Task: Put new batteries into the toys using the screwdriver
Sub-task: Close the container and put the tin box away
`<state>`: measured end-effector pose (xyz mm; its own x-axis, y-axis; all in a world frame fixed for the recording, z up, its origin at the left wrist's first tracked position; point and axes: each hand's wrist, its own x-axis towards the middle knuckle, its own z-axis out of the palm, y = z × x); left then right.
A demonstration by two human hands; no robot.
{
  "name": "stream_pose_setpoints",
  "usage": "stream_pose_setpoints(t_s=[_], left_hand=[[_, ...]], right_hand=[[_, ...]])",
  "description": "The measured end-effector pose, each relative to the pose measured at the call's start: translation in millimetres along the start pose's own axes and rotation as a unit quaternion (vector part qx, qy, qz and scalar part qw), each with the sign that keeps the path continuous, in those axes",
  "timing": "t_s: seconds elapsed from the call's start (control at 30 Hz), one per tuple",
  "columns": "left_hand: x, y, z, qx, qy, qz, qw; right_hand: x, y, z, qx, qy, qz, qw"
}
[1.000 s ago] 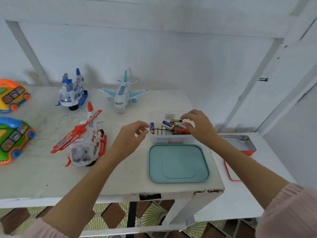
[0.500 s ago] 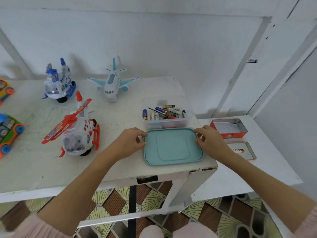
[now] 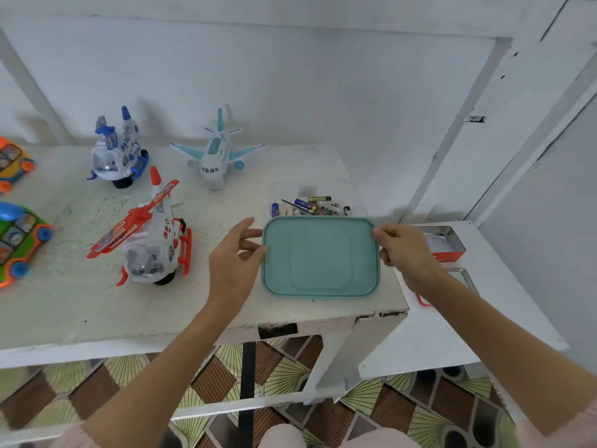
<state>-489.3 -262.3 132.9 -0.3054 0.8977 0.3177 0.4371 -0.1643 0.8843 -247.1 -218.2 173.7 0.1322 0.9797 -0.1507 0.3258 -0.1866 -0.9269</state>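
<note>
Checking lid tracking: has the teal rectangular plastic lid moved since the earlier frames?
Yes. The teal rectangular plastic lid, held by both hands, has shifted toward and now overlaps the clear plastic battery box.

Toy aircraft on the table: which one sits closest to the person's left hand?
The red-and-white toy helicopter, just left of the left hand. The blue-and-white helicopter and the light-blue airplane stand farther back, nearer the wall.

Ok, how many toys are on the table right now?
5: blue helicopter back left, airplane back centre, red helicopter front; two phone toys at left edge, possibly more beyond.
</note>
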Motion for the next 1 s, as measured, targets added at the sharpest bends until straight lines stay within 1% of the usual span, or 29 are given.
stream_pose_setpoints(t_s=[0.17, 0.27, 0.3, 0.37, 0.4, 0.43, 0.5, 0.57, 0.67, 0.73, 0.8, 0.9, 1.0], left_hand=[[21.0, 24.5, -8.7, -0.048, 0.055, 0.030, 0.997], [35.5, 45.4, -9.9, -0.094, 0.052, 0.027, 0.994], [38.6, 53.0, -9.7, -0.118, 0.050, 0.027, 0.991], [42.9, 67.6, -7.7, -0.209, 0.052, 0.012, 0.976], [45.2, 73.2, -6.0, -0.259, 0.061, -0.007, 0.964], [48.9, 75.9, -4.1, -0.300, 0.073, -0.029, 0.951], [58.2, 74.3, 0.3, -0.321, 0.092, -0.080, 0.939], [69.2, 65.9, 4.7, -0.320, 0.071, -0.131, 0.936], [78.2, 51.4, 9.7, -0.337, 0.014, -0.189, 0.922], [79.3, 43.5, 14.3, -0.305, 0.000, -0.189, 0.933], [79.9, 37.1, 20.6, -0.267, 0.009, -0.186, 0.946], [80.9, 27.3, 29.9, -0.194, 0.033, -0.191, 0.962], [82.1, 17.7, 36.8, -0.121, 0.045, -0.219, 0.967]], right_hand=[[-7.2, -41.7, -10.4, 0.058, 0.027, -0.118, 0.991], [-6.0, -56.6, -10.7, 0.129, 0.031, -0.157, 0.979], [-4.2, -60.7, -11.4, 0.166, 0.026, -0.166, 0.972], [2.0, -65.4, -12.1, 0.258, -0.001, -0.162, 0.952], [6.6, -65.4, -11.5, 0.289, -0.005, -0.156, 0.945], [10.8, -64.3, -9.5, 0.289, 0.005, -0.153, 0.945], [19.1, -58.3, -3.5, 0.220, 0.045, -0.161, 0.961], [30.3, -49.7, 1.5, 0.160, 0.064, -0.161, 0.972], [47.8, -38.3, 5.0, 0.145, 0.033, -0.098, 0.984], [57.2, -31.5, 8.1, 0.131, 0.016, -0.068, 0.989], [64.5, -26.6, 11.9, 0.109, 0.030, -0.071, 0.991], [72.6, -23.4, 19.5, 0.049, 0.047, -0.083, 0.994], [79.3, -17.1, 26.1, -0.013, 0.059, -0.077, 0.995]])
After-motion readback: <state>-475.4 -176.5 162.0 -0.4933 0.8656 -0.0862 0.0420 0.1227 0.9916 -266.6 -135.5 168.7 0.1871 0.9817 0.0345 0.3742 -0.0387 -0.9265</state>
